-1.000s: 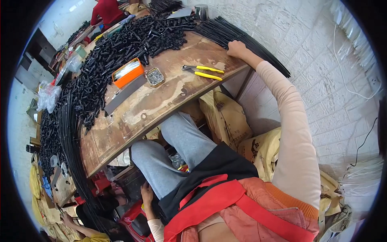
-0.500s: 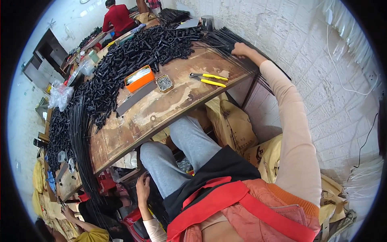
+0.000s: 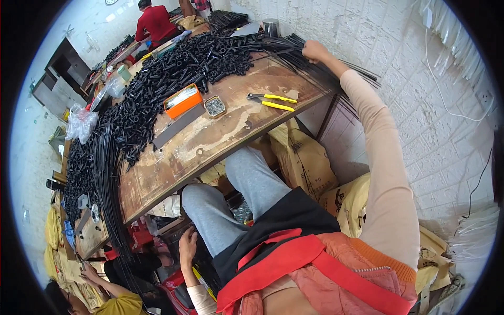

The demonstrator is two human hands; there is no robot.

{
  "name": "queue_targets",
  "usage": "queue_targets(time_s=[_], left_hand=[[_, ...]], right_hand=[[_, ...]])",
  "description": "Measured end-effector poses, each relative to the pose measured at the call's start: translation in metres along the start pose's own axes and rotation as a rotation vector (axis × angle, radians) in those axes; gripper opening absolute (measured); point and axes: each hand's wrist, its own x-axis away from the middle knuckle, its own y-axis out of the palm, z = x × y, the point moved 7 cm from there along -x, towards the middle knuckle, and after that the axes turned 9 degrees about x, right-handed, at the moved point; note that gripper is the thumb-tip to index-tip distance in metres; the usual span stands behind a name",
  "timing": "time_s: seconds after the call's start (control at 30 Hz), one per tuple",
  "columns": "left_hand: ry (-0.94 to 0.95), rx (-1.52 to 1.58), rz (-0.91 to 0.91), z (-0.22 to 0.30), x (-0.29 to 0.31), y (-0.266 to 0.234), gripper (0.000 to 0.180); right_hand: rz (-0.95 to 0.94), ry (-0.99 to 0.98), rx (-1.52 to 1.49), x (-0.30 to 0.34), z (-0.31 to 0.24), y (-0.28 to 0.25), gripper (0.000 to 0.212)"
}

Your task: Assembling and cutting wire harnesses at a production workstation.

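My right hand (image 3: 316, 51) reaches to the table's far right corner, fingers closed around some thin black rods at the upper side of a loose bundle of black rods (image 3: 294, 62). Exactly how many it grips is hidden by the fingers. Low beside my left thigh hangs my left hand (image 3: 187, 245), its fingers loosely bent and apart, with nothing seen in them. On the wooden table (image 3: 210, 144) lie yellow-handled pliers (image 3: 278, 101), a small tray of metal bits (image 3: 214, 106) and an orange box (image 3: 182, 101) holding pale strips.
A large heap of short black tubes (image 3: 173, 68) covers the table's far side. More long black rods (image 3: 108, 168) drape over its left edge. A metal can (image 3: 271, 27) stands by the white wall. Sacks (image 3: 302, 163) sit under the table. A co-worker in yellow (image 3: 118, 303) is at lower left.
My right hand has risen slightly up and away from the bundle, and the rods there have shifted and spread. My left hand stays nearly in place.
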Motion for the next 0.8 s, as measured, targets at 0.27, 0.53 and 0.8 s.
queue_targets(time_s=[0.27,0.53,0.8], left_hand=[[0.310,-0.150,0.082,0.068,-0.004,-0.014,0.031],[0.731,0.038,-0.146,0.293,0.021,0.013,0.026],[0.836,0.660,-0.073,0.417,-0.055,0.003,0.036]], right_hand=[[-0.097,-0.175,-0.642,-0.004,-0.069,-0.061,0.029],[-0.256,-0.353,-1.233,0.063,-0.209,-0.097,0.021],[-0.460,-0.615,-1.726,0.197,-0.348,-0.094,0.037]])
